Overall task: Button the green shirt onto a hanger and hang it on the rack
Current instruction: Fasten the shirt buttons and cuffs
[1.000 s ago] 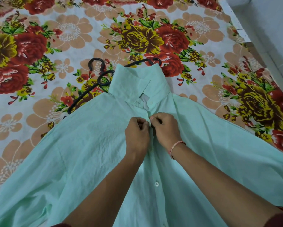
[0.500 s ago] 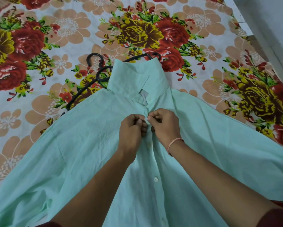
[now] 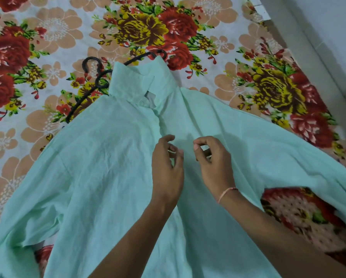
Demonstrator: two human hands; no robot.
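The green shirt (image 3: 108, 157) lies spread out, front side up, on a bedsheet (image 3: 54, 31) with flowers, and its collar (image 3: 136, 83) points away from the person. Black hangers (image 3: 79, 106) show beside the collar, partly under the cloth. The left hand (image 3: 167, 171) and the right hand (image 3: 214, 167) are over the button line, near each other but apart, fingers loosely curled, grasping nothing.

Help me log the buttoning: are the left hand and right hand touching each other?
Apart. The head view shows a clear strip of green shirt between the left hand and the right hand; their fingertips do not meet.
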